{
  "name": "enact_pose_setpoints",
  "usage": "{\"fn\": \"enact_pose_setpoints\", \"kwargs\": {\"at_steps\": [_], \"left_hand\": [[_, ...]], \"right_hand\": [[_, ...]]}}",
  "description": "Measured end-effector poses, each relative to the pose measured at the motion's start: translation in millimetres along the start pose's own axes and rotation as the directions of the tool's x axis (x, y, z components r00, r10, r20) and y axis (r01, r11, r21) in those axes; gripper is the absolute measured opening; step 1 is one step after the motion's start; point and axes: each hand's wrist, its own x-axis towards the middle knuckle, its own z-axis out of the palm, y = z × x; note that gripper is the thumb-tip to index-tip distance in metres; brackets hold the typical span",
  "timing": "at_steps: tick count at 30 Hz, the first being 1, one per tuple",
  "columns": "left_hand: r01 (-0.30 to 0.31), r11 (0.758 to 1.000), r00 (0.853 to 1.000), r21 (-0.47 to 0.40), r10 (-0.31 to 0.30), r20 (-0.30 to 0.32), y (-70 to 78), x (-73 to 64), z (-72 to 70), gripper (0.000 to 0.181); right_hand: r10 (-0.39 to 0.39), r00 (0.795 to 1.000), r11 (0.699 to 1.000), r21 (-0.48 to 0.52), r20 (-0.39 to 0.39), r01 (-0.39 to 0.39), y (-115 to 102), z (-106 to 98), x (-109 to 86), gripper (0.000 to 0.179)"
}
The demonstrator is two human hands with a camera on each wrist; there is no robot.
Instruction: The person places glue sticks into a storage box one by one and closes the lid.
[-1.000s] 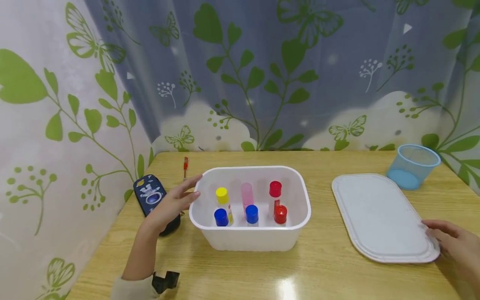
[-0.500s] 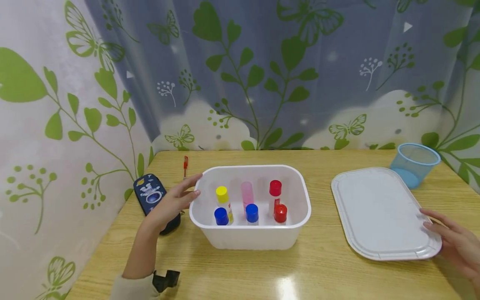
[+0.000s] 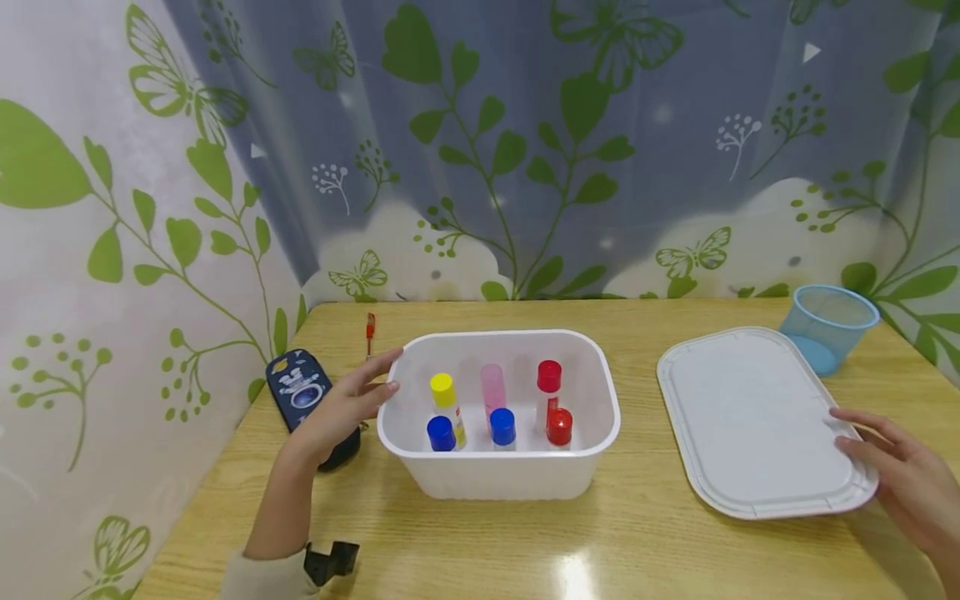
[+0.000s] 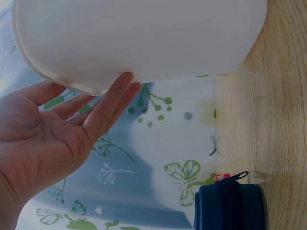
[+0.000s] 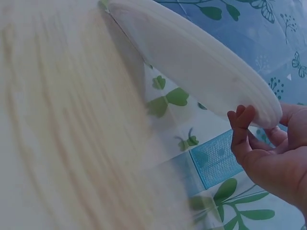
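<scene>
A white plastic box [image 3: 498, 477] stands mid-table, holding several upright tubes that look like glue sticks, with yellow [image 3: 443, 390], blue, pink and red tops. My left hand [image 3: 341, 414] rests on the box's left end, its extended fingers touching the rim and outer wall; the left wrist view shows the fingertips against that wall [image 4: 144, 43]. On the right, my right hand [image 3: 903, 467] grips a white lid [image 3: 757, 417] by its near right edge. In the right wrist view the lid [image 5: 192, 57] is tilted, its gripped end raised off the table, thumb and fingers on opposite faces.
A dark blue pencil case [image 3: 300, 387] with an astronaut picture lies left of the box, partly behind my left forearm. Behind it is a red pen [image 3: 371, 327]. A translucent blue mesh basket [image 3: 828, 329] stands behind the lid. A patterned curtain [image 3: 487, 150] closes off the table's back.
My right hand has raised the lid's edge and shifted it slightly left and away from me. The left hand and the box stay put.
</scene>
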Motion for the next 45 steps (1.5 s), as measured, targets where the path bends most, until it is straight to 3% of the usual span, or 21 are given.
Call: {"fn": "enact_pose_setpoints", "kwargs": {"at_steps": [9,18,24,28,31,34,38,45], "left_hand": [[-0.001,1.000,1.000,-0.008,0.001,0.001,1.6,-1.6,1.1,0.057],[0.001,1.000,1.000,-0.005,-0.001,-0.002,0.1,-1.6,1.5,0.058],[0.003,1.000,1.000,0.010,-0.003,-0.002,-0.3,-0.5,1.0,0.058],[-0.002,1.000,1.000,0.010,0.002,0.002,0.3,-1.0,0.3,0.059],[-0.002,1.000,1.000,0.007,0.002,0.005,0.7,-1.2,0.0,0.059],[-0.003,1.000,1.000,0.008,0.003,0.008,1.4,-1.2,0.2,0.059],[0.002,1.000,1.000,0.011,-0.002,0.009,2.1,-1.7,0.5,0.058],[-0.001,1.000,1.000,0.017,0.001,0.006,2.4,-1.5,0.1,0.058]], "right_hand": [[0.023,0.997,0.991,-0.133,-0.076,-0.033,-8.3,12.6,0.4,0.029],[-0.032,0.998,0.970,-0.242,-0.057,0.017,-15.1,16.0,7.3,0.039],[-0.145,0.989,0.940,-0.317,-0.034,0.127,-33.1,30.7,9.8,0.040],[-0.221,0.975,0.932,-0.288,0.025,0.218,-51.6,47.6,14.7,0.042],[-0.266,0.963,0.910,-0.318,0.050,0.267,-66.0,59.7,18.5,0.043],[-0.303,0.952,0.830,-0.477,0.050,0.290,-78.7,70.6,21.7,0.044],[-0.351,0.935,0.648,-0.709,0.044,0.277,-92.6,85.2,25.2,0.044],[-0.471,0.879,0.382,-0.879,0.082,0.286,-112.4,116.3,31.3,0.039]]}}
